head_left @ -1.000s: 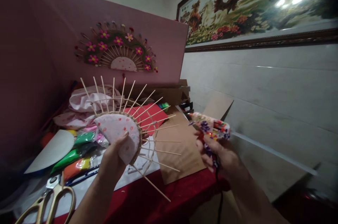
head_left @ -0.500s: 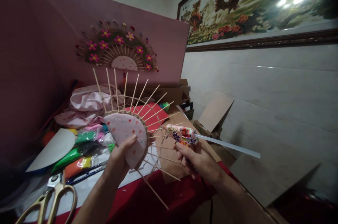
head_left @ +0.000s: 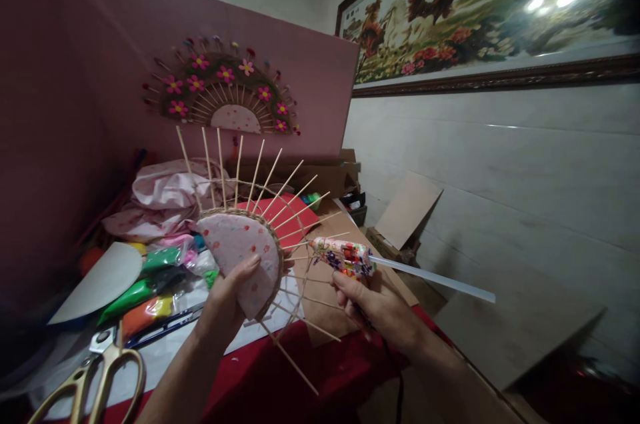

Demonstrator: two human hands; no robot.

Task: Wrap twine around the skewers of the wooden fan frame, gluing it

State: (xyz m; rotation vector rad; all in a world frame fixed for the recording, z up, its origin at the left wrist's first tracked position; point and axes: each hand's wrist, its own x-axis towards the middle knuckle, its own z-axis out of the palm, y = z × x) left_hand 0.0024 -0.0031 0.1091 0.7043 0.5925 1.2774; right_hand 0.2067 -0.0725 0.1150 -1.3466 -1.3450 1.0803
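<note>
My left hand [head_left: 230,294] is closed on a half-round fan base [head_left: 245,241] covered in pale cloth with small red flowers. Thin wooden sticks [head_left: 257,174] spread out from its curved edge, where twisted twine [head_left: 277,231] runs along. A looser ring of twine [head_left: 303,211] crosses the sticks farther out. Wrapped round the handle of a hot glue gun [head_left: 345,254] is my right hand [head_left: 370,304]. A long translucent glue stick [head_left: 435,276] juts from the gun's rear. The nozzle points left, close to the sticks and twine on the fan's right side; whether it touches cannot be made out.
Gold-handled scissors [head_left: 100,371] lie at lower left beside bags of coloured clay [head_left: 145,291] and a white half-round piece [head_left: 100,284]. Bundled pink cloth [head_left: 170,194] sits behind. A finished flowered fan [head_left: 225,87] hangs on the pink board. Red card [head_left: 285,217] and brown cardboard [head_left: 325,311] lie underneath.
Very little differs. The glue gun's nozzle has shifted slightly left, and the fan has tipped a touch. Both hands keep their holds.
</note>
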